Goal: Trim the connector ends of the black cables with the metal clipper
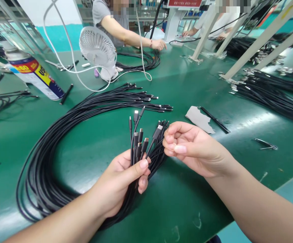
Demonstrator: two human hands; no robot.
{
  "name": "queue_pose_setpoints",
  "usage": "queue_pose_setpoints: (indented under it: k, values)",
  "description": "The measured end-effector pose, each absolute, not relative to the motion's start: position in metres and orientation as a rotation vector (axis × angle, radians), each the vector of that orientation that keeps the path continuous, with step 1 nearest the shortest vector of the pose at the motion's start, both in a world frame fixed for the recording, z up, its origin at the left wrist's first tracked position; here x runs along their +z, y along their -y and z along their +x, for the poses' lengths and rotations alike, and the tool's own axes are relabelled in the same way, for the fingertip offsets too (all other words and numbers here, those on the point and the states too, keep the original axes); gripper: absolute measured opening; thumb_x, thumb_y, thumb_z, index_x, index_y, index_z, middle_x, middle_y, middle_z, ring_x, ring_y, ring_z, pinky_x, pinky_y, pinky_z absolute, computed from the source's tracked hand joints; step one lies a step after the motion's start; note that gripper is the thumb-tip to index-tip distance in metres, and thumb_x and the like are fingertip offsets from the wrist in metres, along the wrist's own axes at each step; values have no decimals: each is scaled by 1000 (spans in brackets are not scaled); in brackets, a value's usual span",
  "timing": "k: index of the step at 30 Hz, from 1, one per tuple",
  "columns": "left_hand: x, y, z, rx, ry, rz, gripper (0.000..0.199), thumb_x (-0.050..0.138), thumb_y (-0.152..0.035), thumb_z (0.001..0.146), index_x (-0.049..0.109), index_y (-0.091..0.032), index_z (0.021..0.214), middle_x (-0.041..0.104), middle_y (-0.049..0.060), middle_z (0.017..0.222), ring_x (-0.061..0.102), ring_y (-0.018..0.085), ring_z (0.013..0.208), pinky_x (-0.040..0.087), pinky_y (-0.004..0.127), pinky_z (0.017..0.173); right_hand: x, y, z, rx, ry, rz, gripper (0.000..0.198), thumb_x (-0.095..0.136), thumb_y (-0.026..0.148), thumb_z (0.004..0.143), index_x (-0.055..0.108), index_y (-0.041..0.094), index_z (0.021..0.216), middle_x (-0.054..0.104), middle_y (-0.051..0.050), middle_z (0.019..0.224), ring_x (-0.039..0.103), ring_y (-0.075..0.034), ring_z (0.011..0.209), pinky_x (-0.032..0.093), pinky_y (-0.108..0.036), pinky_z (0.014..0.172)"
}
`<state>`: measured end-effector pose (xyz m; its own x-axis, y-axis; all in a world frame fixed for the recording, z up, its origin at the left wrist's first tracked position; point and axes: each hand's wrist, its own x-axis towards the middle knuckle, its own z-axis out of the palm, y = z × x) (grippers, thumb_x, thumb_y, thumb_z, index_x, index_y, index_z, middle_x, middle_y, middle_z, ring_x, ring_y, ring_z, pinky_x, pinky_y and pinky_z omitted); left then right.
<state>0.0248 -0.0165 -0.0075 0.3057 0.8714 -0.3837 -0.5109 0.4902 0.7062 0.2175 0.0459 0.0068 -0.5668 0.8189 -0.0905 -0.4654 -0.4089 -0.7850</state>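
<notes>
My left hand (127,179) is closed around several black USB cables (132,153), whose small plug ends stick up above the thumb. One cable with a metal-tipped plug (158,131) leans right, toward my other hand. Beside the held cables, a bundle of more black plug ends (164,124) runs just behind. My right hand (187,146) is close to these plugs, fingers curled in and thumb against them, with nothing visible in it. From my left hand the cables sweep round in a large black loop (38,175) on the green table, its other ends fanned out toward the middle.
On the green table (197,206) stand a spray can (38,74) and a small white fan (98,47) with its cord. A grey scrap (199,118), a black strip (216,120) and tweezers (265,144) lie right. More cable bundles (275,94) sit beyond. Two people work across the table.
</notes>
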Motion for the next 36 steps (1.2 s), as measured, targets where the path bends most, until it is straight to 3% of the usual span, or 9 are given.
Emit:
queue_pose_setpoints:
  k: [14,29,36]
  values:
    - [-11,17,23,958,-814,541,27,86,-33,76,68,-14,79,60,-4,58,50,4,45,43,15,45,10,-42,218,1956,1023,-616,20,90,14,68,78,20,83,69,2,74,63,-6,62,53,-17,58]
    - [-9,18,24,962,-831,515,29,89,-32,73,67,-14,79,61,-4,59,51,4,45,42,15,44,7,-45,217,1937,1009,-617,22,91,14,67,79,25,82,74,5,75,68,-4,64,57,-12,61]
    - [-9,19,24,954,-849,535,31,89,-34,72,65,-14,77,59,-5,58,49,5,44,39,16,44,7,-46,217,1939,1029,-647,19,86,12,72,78,23,86,70,3,77,65,-8,67,56,-19,64]
